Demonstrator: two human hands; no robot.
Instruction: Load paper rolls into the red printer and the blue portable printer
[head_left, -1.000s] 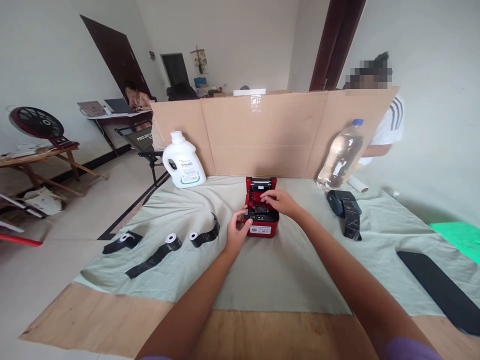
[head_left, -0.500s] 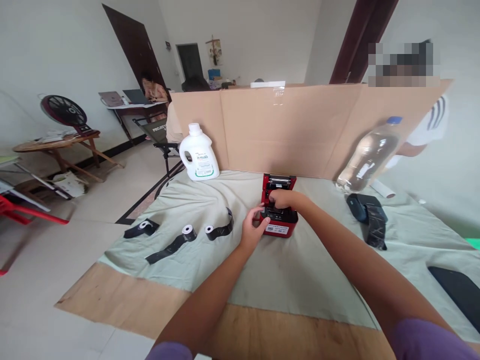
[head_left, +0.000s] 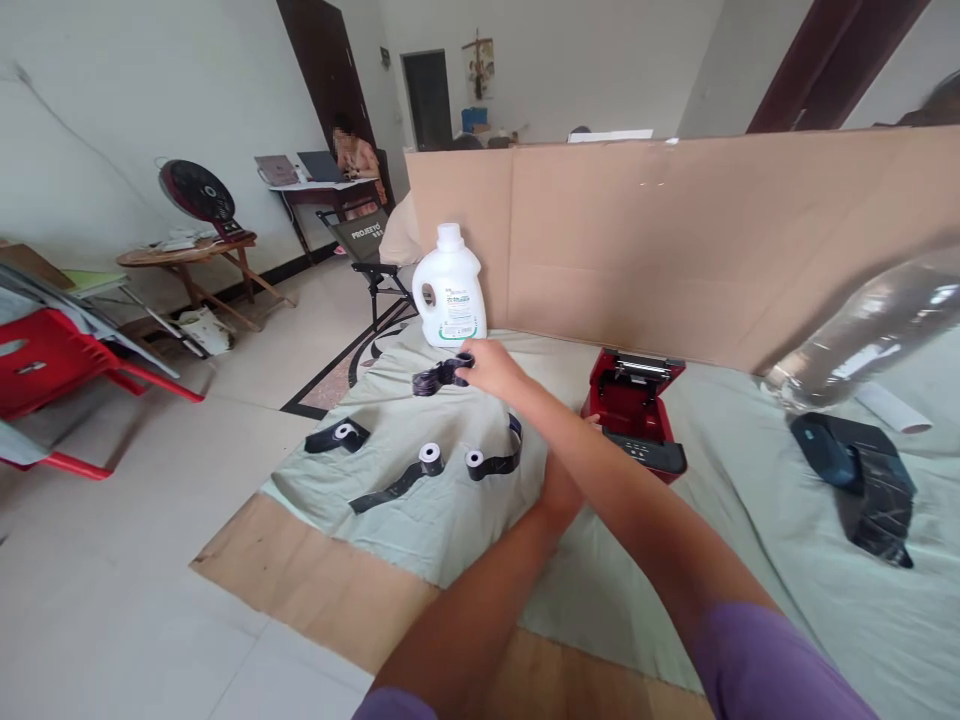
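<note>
Up near the white jug, my right hand (head_left: 491,368) pinches a small black paper roll with a crumpled loose tail (head_left: 435,378), held above the cloth. My right forearm crosses over my left hand (head_left: 566,480), which is at the left side of a red and black receipt printer (head_left: 652,458). A fingertip shows at the printer's left edge; the other fingers are hidden behind the forearm. The printer's lid stands open and its red bay shows no roll. Nearer on the cloth lie a middle black roll (head_left: 430,460), a right one (head_left: 475,460) and a left one (head_left: 341,434), tails partly unwound.
A white detergent jug (head_left: 452,290) stands before a cardboard screen (head_left: 600,230). At right are a large clear bottle (head_left: 870,330), a white tube (head_left: 892,408) and a dark device with a black strip (head_left: 855,450). A seated person (head_left: 356,155) is far back left.
My right hand has moved out of the printer and leftwards, now with a black paper roll in it. My left hand stays by the printer. The view has turned left.
</note>
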